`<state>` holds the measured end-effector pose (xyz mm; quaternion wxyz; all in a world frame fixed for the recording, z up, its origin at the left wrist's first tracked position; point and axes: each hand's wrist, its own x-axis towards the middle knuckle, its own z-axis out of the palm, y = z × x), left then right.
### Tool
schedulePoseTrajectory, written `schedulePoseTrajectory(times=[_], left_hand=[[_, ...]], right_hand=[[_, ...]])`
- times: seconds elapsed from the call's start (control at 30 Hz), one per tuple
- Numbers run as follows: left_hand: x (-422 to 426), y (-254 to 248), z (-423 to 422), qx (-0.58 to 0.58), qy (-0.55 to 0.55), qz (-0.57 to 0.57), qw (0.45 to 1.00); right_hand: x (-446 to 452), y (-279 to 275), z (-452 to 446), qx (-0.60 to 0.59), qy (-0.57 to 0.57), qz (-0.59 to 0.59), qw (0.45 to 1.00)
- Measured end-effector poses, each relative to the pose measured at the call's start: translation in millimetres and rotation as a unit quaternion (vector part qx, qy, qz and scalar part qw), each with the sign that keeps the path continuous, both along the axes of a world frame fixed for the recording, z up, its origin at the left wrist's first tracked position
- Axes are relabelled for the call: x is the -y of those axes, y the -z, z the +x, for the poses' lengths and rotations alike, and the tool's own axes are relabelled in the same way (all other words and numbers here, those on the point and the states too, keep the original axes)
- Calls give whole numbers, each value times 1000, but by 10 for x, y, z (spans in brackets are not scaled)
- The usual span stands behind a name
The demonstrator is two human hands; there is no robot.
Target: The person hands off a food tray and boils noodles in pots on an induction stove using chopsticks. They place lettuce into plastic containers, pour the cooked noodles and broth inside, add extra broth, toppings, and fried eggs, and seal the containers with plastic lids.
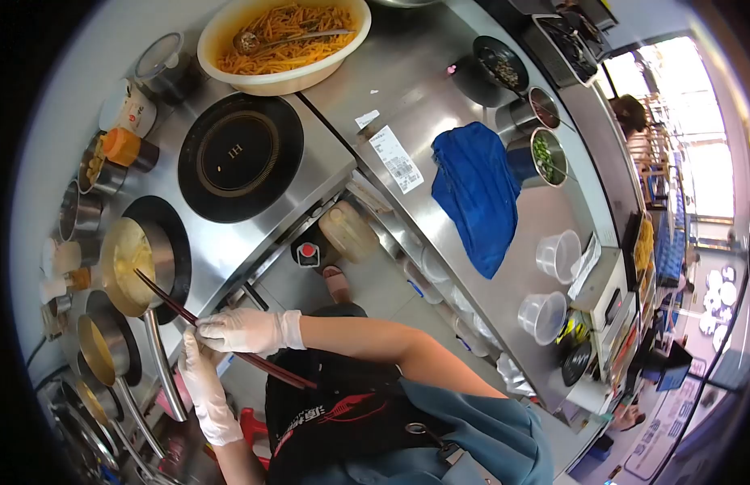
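Right hand (250, 331)'s clamped on chopsticks (177, 307), tips in the pan (158, 242); left hand (204, 386)'s beside the pan's handle (163, 364), can't tell if gripping. Gentle stirs imo.

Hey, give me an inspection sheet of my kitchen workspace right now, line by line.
Surface: steel counter, with a black round hob set in the cooking side.
Job's things: chopsticks, tips in a pan of yellow food.
Clutter: crumpled blue cloth, printed label, clear plastic tubs.
Hands: gloved right hand grips the chopsticks; gloved left hand is close by, its hold unclear.
Cables: one thin dark line at the left edge, possibly a cable.
Surroundings: white basin of orange shreds; seating beyond the counter.
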<state>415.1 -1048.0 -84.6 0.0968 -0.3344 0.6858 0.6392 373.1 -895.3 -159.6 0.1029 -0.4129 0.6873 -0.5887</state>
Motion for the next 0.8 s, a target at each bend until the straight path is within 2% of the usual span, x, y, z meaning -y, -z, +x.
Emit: schedulePoseTrajectory(times=[0.07, 0.1, 0.17, 0.2, 0.27, 0.3, 0.37, 0.47, 0.53, 0.67, 0.73, 0.77, 0.8], left_hand=[[-45, 164, -12, 8, -61, 76, 995], [20, 319, 2, 11, -67, 69, 995], [203, 557, 55, 0, 29, -17, 999], [187, 521, 25, 17, 69, -74, 995], [149, 471, -15, 11, 64, -94, 993], [137, 450, -35, 1, 62, -108, 992], [67, 390, -71, 3, 82, -147, 986], [52, 357, -102, 16, 38, -110, 993], [67, 364, -128, 3, -29, -42, 999], [-41, 272, -150, -1, -45, -9, 999], [-98, 226, -163, 10, 38, -160, 986], [-132, 194, -171, 9, 39, -161, 986], [-182, 160, -182, 12, 86, -235, 968]], right_hand=[[-59, 31, -69, -11, -7, -4, 1000], [-94, 34, -122, -31, -6, -1, 999], [-158, -23, -182, -54, -7, -10, 998], [-169, -38, -210, -103, 27, -9, 994], [-175, -69, -260, -155, 86, -33, 984], [-198, -71, -282, -153, 85, -36, 984], [-265, -140, -361, -88, -9, 3, 996], [-247, -126, -383, -48, -6, -17, 999], [-286, -150, -386, -58, 0, -22, 998], [-250, -106, -372, -71, 14, -31, 997], [-250, -97, -370, -50, 5, -35, 998], [-250, -97, -370, -28, -4, -38, 999], [-247, -87, -360, -30, -3, -38, 999]])
